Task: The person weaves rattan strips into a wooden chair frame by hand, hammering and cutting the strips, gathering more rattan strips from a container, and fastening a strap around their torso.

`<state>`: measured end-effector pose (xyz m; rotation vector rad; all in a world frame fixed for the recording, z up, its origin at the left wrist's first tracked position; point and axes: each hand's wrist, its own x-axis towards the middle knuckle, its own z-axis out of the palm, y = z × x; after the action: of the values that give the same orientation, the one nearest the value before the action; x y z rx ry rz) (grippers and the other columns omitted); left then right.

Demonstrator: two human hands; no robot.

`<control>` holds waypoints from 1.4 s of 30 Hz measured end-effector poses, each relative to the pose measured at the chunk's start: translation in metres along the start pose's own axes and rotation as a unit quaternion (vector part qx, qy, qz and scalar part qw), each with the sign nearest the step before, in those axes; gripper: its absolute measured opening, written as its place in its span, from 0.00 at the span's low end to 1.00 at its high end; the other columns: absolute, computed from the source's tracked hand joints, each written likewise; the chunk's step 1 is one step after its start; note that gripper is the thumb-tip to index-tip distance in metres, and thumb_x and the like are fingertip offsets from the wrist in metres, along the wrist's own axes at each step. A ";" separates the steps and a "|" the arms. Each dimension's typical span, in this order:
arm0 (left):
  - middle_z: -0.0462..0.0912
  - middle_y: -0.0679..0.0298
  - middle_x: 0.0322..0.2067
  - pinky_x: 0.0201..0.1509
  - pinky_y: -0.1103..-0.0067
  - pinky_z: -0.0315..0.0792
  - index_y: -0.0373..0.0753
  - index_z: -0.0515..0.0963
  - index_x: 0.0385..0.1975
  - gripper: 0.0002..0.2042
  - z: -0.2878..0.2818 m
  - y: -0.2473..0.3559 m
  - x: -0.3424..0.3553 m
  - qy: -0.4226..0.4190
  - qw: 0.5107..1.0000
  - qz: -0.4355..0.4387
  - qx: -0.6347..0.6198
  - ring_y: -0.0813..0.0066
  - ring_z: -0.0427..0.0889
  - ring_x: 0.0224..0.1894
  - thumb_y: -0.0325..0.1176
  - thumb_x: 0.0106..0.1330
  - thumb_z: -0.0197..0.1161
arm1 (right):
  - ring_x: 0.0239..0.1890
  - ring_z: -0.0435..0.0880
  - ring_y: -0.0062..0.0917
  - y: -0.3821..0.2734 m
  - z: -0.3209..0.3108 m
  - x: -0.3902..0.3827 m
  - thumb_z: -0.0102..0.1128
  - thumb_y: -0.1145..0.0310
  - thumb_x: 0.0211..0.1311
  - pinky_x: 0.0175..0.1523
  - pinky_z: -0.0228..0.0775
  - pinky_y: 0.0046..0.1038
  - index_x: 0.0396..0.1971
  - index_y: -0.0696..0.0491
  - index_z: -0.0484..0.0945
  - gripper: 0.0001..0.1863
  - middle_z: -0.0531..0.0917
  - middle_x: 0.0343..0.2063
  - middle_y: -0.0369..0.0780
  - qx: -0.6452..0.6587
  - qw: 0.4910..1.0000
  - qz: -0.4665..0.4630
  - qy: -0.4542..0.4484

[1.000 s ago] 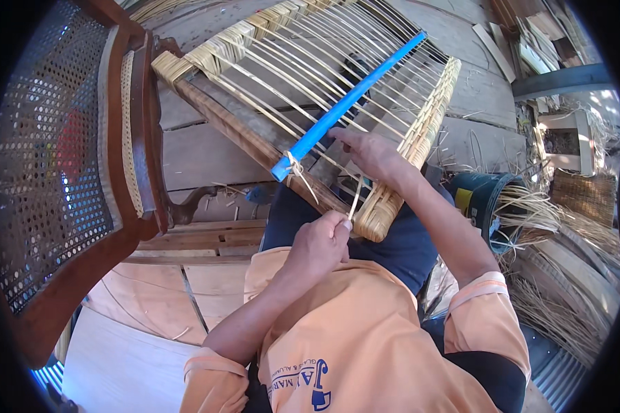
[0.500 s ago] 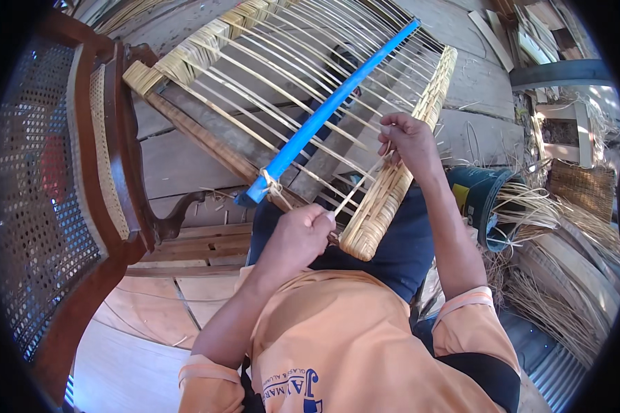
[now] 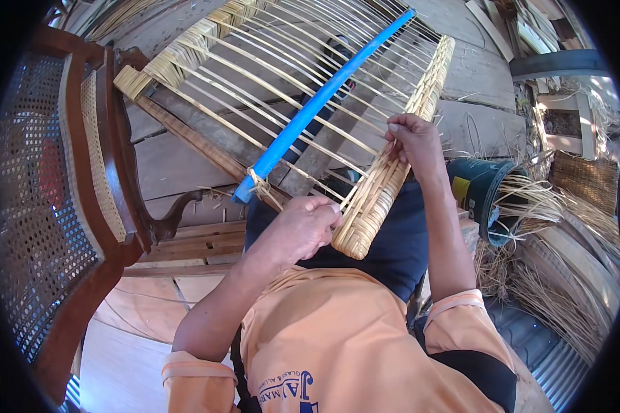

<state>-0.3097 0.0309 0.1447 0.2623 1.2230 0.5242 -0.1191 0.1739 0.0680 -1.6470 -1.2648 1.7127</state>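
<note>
Across my lap rests a wooden frame [image 3: 194,135] strung with long pale cane strands [image 3: 261,71]. Its right rail is wrapped in woven cane [image 3: 370,226]. At that rail's near end, my left hand [image 3: 303,227] is closed, thumb and finger pinching a thin cane strand [image 3: 355,195]. Farther up the same rail my right hand [image 3: 417,143] is also closed in a pinch, at the strand's other stretch. The exact grip there is partly hidden by the fingers. A blue bar [image 3: 324,102] runs through the strung strands, with cane knotted round its near end.
A dark wooden chair with a cane-mesh panel [image 3: 31,199] stands close on my left. To my right, a dark green bucket [image 3: 477,191] lies tipped with loose cane strips [image 3: 530,206] spilling out. Cane bundles and wood offcuts [image 3: 572,261] are heaped beyond it.
The strand between my hands now lies closer along the woven rail. My left hand has moved slightly toward the rail, and the frame has shifted a little to the left in view.
</note>
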 end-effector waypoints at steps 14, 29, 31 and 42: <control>0.76 0.46 0.21 0.31 0.58 0.70 0.34 0.73 0.25 0.11 0.018 -0.041 -0.021 0.159 0.870 0.175 0.433 0.48 0.77 0.26 0.35 0.62 0.50 | 0.18 0.76 0.16 0.003 -0.001 0.008 0.53 0.72 0.62 0.14 0.61 0.13 0.42 0.59 0.70 0.11 0.79 0.25 0.39 0.065 0.993 -0.033 0.096; 0.68 0.70 0.14 0.20 0.84 0.61 0.34 0.73 0.21 0.14 0.004 -0.083 -0.022 0.095 0.991 0.062 0.074 0.85 0.64 0.15 0.38 0.62 0.50 | 0.21 0.76 0.16 0.003 -0.016 -0.006 0.53 0.74 0.60 0.20 0.66 0.14 0.45 0.59 0.67 0.14 0.80 0.29 0.41 0.082 0.997 -0.010 -0.004; 0.63 0.74 0.12 0.18 0.85 0.58 0.37 0.72 0.19 0.14 0.003 -0.082 -0.022 0.084 0.995 0.041 0.034 0.86 0.60 0.14 0.39 0.61 0.51 | 0.21 0.76 0.16 0.003 -0.016 -0.006 0.53 0.74 0.60 0.20 0.66 0.14 0.42 0.59 0.69 0.11 0.80 0.28 0.40 0.085 0.996 0.000 0.001; 0.60 0.75 0.12 0.16 0.85 0.53 0.38 0.70 0.17 0.15 -0.002 -0.080 -0.023 0.082 0.994 0.065 0.038 0.88 0.56 0.14 0.41 0.61 0.50 | 0.18 0.74 0.13 0.007 -0.015 0.001 0.53 0.74 0.61 0.19 0.64 0.13 0.36 0.57 0.73 0.05 0.80 0.25 0.37 0.070 0.997 -0.006 -0.012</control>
<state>-0.2981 -0.0492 0.1255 0.3710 1.3943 0.6220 -0.1033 0.1764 0.0635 -1.5393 -1.1349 1.7749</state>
